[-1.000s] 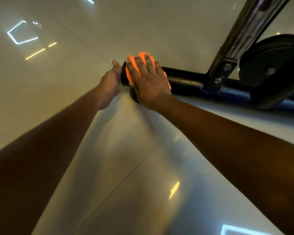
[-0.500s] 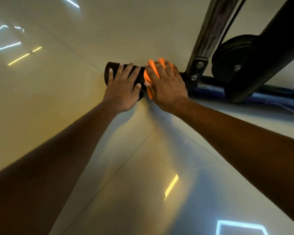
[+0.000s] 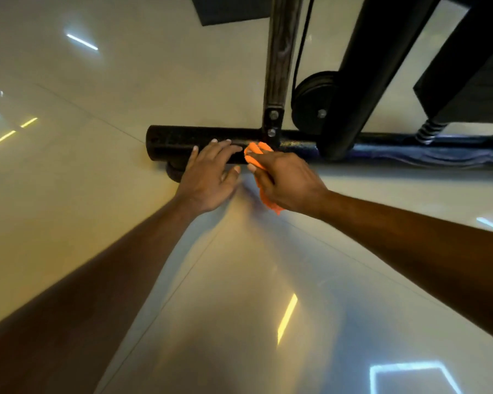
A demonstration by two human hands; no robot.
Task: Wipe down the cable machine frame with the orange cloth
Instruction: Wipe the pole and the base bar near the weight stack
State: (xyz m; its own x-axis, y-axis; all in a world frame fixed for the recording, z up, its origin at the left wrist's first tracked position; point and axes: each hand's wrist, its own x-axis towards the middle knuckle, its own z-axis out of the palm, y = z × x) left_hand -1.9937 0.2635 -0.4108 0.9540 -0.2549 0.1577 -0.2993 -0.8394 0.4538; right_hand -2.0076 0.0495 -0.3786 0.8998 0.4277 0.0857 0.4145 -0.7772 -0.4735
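While the left hand lies flat with its fingers straight and slightly spread, their tips resting on the black base bar of the cable machine frame, the right hand curls its fingers round the orange cloth, bunched in the palm with a corner hanging below the wrist. The cloth's upper edge touches the bar just beside the bolted upright post. A black pulley wheel stands behind the bar on the glossy tiled floor.
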